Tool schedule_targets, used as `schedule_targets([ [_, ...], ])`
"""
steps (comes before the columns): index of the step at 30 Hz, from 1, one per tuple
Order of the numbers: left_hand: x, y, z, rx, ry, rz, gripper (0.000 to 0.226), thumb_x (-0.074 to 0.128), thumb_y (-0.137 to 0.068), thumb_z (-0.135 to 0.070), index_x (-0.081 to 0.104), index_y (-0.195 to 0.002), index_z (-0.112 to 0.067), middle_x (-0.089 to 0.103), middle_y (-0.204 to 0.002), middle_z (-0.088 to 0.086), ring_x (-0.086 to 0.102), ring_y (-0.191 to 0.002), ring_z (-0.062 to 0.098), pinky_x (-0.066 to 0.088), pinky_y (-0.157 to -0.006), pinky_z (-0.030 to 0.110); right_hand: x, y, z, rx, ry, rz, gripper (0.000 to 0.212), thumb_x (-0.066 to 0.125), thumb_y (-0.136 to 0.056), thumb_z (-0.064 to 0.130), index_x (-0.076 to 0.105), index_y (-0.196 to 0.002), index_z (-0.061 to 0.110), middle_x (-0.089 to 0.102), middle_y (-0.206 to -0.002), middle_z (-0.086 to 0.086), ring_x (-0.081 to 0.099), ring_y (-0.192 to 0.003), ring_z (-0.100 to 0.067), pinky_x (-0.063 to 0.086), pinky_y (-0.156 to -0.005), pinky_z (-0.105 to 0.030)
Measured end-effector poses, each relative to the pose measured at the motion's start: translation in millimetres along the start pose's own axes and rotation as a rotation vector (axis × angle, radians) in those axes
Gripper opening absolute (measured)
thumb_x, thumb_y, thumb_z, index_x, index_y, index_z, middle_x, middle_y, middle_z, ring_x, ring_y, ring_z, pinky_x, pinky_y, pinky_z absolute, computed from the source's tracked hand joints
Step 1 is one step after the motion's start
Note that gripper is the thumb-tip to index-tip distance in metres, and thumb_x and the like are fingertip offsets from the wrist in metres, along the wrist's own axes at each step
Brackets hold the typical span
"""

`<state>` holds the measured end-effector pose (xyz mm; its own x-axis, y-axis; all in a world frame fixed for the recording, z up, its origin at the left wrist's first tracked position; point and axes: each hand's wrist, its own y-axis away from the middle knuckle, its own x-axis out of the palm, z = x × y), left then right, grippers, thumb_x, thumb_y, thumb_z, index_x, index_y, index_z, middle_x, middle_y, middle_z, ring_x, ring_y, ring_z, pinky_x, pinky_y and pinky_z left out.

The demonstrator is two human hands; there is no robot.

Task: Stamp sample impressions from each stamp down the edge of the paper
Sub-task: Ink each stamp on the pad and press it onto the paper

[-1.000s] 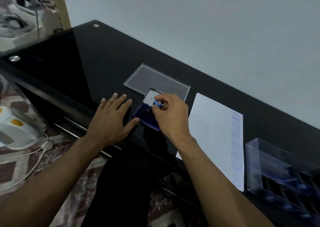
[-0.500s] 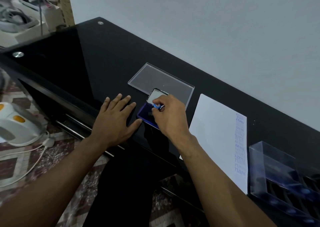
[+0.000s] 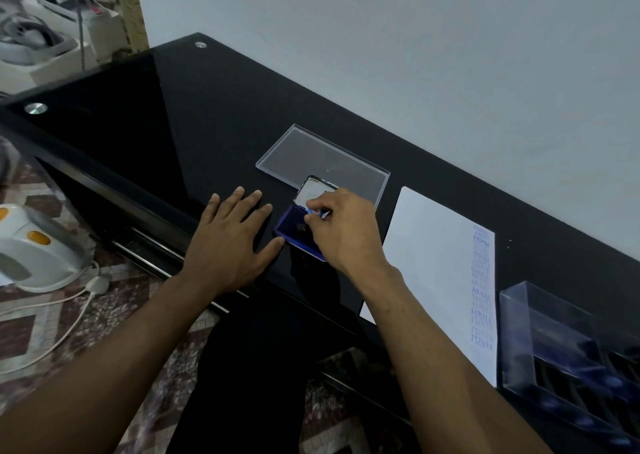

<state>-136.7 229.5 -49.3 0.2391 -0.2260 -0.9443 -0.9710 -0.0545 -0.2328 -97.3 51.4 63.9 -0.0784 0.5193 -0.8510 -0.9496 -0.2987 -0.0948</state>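
Inking the stamp [image 3: 313, 214], we pinch its blue handle in our right hand [image 3: 341, 232] over the open ink pad [image 3: 294, 233]; our left hand [image 3: 230, 242] lies flat on the worktop [image 3: 207, 142], thumb touching the pad. The paper [image 3: 433, 263] lies just right. Uneven pressing could leave a patchy impression, and a tilted carry may smudge the printed column.
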Motion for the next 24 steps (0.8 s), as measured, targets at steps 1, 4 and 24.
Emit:
schedule_targets([
  [1, 0.3, 0.2, 0.0, 0.0, -0.002, -0.002, 0.078, 0.024, -0.093, -0.074, 0.048, -0.147, -0.023, 0.037, -0.16, 0.003, 0.021, -0.153, 0.023, 0.012, -0.124, 0.053, -0.2, -0.4, -0.4, -0.003, 0.006, 0.001, 0.023, 0.068, -0.091, 0.017, 0.074, -0.113, 0.017, 0.071, -0.11, 0.0, 0.057, -0.082, -0.002, 0.044, -0.078, -0.011],
  [4, 0.2, -0.2, -0.5, 0.001, -0.001, -0.006, 0.078, 0.024, -0.093, -0.074, 0.048, -0.147, -0.023, 0.037, -0.16, 0.003, 0.021, -0.153, 0.024, 0.013, -0.124, 0.054, -0.4, -1.9, 0.9, -0.003, 0.015, 0.021, 0.024, 0.065, -0.093, 0.018, 0.072, -0.116, 0.016, 0.07, -0.113, -0.001, 0.065, -0.091, -0.008, 0.046, -0.084, -0.015],
  [24, -0.6, -0.1, -0.4, -0.002, 0.004, 0.01, 0.08, 0.02, -0.092, -0.075, 0.047, -0.148, -0.024, 0.036, -0.161, 0.003, 0.02, -0.153, 0.023, 0.013, -0.124, 0.054, -1.9, -0.3, 0.8, 0.023, 0.008, 0.032, 0.026, 0.064, -0.095, 0.02, 0.07, -0.12, 0.018, 0.069, -0.119, 0.001, 0.065, -0.101, -0.01, 0.035, -0.077, -0.006],
])
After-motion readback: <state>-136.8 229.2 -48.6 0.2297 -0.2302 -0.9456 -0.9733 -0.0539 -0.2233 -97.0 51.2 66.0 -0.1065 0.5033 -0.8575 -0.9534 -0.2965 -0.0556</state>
